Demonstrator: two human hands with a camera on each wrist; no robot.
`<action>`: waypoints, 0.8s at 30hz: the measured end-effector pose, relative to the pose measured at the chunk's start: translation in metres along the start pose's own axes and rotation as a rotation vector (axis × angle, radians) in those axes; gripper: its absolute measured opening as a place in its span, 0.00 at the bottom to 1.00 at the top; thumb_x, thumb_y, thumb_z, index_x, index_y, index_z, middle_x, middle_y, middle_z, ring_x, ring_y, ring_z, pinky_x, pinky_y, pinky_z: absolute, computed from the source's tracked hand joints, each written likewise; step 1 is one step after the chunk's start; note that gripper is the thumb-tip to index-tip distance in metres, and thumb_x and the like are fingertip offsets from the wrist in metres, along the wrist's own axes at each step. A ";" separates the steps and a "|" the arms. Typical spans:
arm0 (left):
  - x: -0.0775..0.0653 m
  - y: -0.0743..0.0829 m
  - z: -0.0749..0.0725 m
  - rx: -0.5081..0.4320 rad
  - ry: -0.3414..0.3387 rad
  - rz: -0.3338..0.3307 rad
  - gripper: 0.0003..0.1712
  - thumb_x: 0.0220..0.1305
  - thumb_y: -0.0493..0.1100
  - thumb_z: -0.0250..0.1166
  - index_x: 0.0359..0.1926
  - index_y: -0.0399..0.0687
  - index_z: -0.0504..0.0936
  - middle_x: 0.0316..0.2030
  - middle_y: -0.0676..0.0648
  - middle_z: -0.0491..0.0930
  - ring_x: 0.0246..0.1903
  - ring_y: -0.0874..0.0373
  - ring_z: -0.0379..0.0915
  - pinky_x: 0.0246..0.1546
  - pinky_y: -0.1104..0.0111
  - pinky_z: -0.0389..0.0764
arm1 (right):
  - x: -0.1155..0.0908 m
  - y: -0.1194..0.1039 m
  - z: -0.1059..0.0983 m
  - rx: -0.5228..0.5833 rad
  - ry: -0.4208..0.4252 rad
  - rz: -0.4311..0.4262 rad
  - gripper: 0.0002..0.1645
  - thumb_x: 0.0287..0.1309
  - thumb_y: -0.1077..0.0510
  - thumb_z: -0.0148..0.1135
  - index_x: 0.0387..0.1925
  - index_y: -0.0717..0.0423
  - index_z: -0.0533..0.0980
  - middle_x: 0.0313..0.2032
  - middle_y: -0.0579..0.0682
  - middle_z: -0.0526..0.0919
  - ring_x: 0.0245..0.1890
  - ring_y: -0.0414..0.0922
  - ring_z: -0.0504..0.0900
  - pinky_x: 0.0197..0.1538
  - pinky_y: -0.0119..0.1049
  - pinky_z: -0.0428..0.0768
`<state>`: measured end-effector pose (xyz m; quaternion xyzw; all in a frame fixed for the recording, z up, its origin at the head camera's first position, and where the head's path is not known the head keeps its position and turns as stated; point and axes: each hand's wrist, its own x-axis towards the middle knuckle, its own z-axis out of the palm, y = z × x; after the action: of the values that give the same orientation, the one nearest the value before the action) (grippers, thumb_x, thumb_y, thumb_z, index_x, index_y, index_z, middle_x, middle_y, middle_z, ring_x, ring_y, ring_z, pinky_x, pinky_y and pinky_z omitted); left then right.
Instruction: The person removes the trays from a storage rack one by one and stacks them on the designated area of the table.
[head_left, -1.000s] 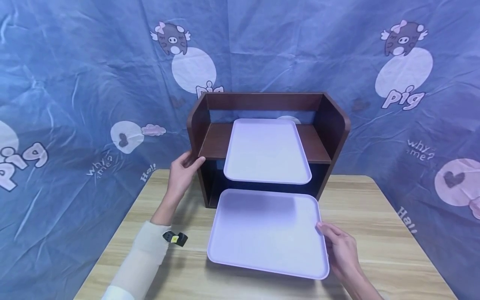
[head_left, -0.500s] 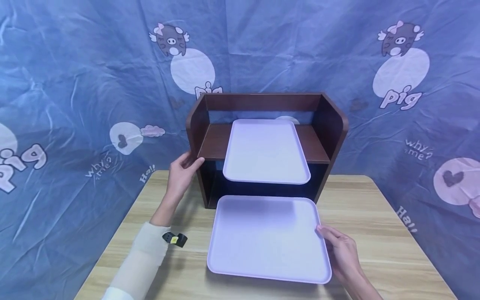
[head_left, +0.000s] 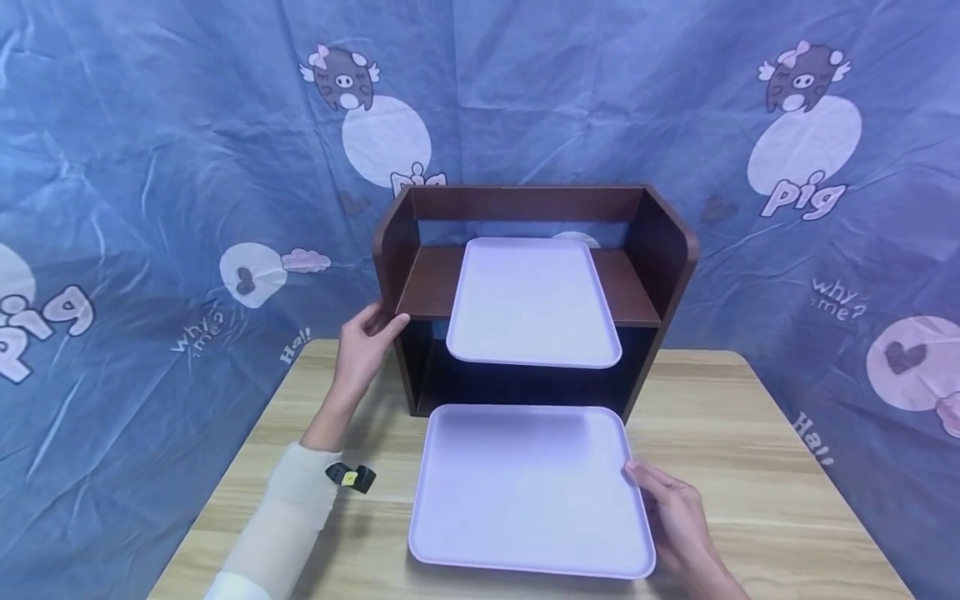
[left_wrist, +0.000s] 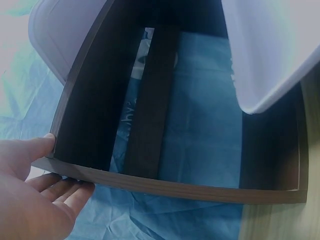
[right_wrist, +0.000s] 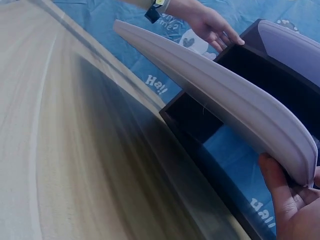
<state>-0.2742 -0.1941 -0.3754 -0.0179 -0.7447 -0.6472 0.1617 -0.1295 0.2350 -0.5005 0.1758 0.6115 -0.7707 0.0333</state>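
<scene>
A blue curtain [head_left: 570, 142] printed with pigs and words covers the room's back and both sides, standing close around a pale wood-grain table [head_left: 765, 475] whose side edges spread toward the viewer. Bare tabletop runs along both sides of a dark brown shelf unit [head_left: 528, 204] standing near the far edge. A large pale lilac lower tray [head_left: 528, 492], roughly level, is held above the table in front of the unit, casting a shadow; from the head view its far edge overlaps the unit's foot, so the exact gap cannot be told. A matching upper tray [head_left: 532, 300] lies on the unit's middle board, its near edge overhanging the front, with board showing on either side; below it the lower compartment is open. The right hand [head_left: 671, 508] pinches the lower tray's right edge, thumb and fingers closed on the rim. The left hand [head_left: 363, 342] grips the unit's left side panel, thumb at the front edge, fingers outside. A small black device [head_left: 351, 477] sits at the left sleeve's cuff.
</scene>
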 end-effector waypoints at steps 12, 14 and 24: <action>0.000 0.000 0.000 -0.001 0.003 -0.015 0.33 0.71 0.46 0.73 0.72 0.38 0.77 0.68 0.35 0.80 0.70 0.48 0.76 0.72 0.61 0.78 | 0.004 0.014 0.000 0.013 0.030 0.043 0.11 0.72 0.56 0.67 0.35 0.36 0.89 0.31 0.44 0.93 0.32 0.41 0.91 0.40 0.38 0.92; 0.000 0.000 0.000 -0.001 0.004 -0.015 0.33 0.71 0.46 0.73 0.71 0.38 0.77 0.68 0.35 0.80 0.70 0.48 0.76 0.72 0.60 0.78 | 0.004 0.016 0.000 0.017 0.033 0.048 0.11 0.72 0.56 0.68 0.35 0.36 0.89 0.31 0.44 0.93 0.32 0.41 0.91 0.40 0.38 0.92; 0.001 0.001 0.000 -0.002 0.002 -0.015 0.33 0.71 0.46 0.74 0.71 0.38 0.77 0.68 0.36 0.80 0.70 0.48 0.77 0.72 0.61 0.79 | 0.007 0.024 0.001 -0.026 0.052 0.056 0.10 0.70 0.56 0.69 0.35 0.35 0.87 0.30 0.43 0.93 0.32 0.40 0.91 0.40 0.37 0.92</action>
<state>-0.2750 -0.1936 -0.3741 -0.0118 -0.7439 -0.6493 0.1577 -0.1303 0.2297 -0.5247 0.2126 0.6171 -0.7565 0.0414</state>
